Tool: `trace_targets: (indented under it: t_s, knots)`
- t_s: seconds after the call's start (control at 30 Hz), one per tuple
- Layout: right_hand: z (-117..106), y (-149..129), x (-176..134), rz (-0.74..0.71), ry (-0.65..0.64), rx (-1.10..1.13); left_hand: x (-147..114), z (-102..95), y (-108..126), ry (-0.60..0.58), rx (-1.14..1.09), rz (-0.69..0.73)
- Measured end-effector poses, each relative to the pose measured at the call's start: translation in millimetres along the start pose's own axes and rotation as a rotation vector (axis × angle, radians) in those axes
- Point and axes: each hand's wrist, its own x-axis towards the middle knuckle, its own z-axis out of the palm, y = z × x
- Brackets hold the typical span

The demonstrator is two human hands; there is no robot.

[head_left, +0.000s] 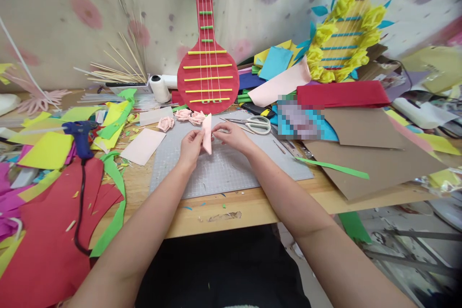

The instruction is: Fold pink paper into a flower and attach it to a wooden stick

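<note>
Over the grey cutting mat (231, 173), my left hand (192, 147) pinches a folded piece of pale pink crepe paper (207, 135), which stands roughly upright between thumb and fingers. Close to the paper's right edge is my right hand (231, 135), its fingers loosely curved and a little apart; whether the tips touch the paper is hard to see. Several pink paper roses (166, 124) lie just beyond my left hand. A flat pink paper piece (143, 147) lies to their left. Scissors with pale handles (259, 125) rest on the mat beyond my right hand.
A red paper lute (208, 82) leans on the back wall, with a yellow flowered one (346, 43) to its right. At left are a blue glue gun (81, 137) and red paper (54, 231). Brown cardboard (375, 163) covers the right side.
</note>
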Motion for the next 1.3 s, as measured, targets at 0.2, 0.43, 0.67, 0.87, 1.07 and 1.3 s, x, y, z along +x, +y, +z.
trace_targets:
  t_s: [0.2, 0.43, 0.67, 0.87, 1.07, 1.3]
  knots:
    - [3, 0, 1, -0.054, -0.035, 0.021, 2, -0.4, -1, 0.035, -0.014, -0.022]
    - [0, 0, 1, -0.081, 0.037, -0.181, 2, 0.2, -2, 0.024, -0.025, 0.010]
    - [-2, -4, 0, -0.015, 0.023, -0.029, 4, -1.8, -2, -0.039, -0.020, 0.034]
    - [-4, -10, -4, 0.099, -0.026, 0.160, 7, -6.3, -4, -0.136, -0.045, -0.046]
    - [-9, -15, -7, 0.110, -0.180, 0.239, 11, -11.5, -4, -0.157, -0.125, -0.047]
    - [-3, -6, -1, 0.005, 0.012, 0.172, 11, -11.3, -1, -0.157, -0.131, -0.053]
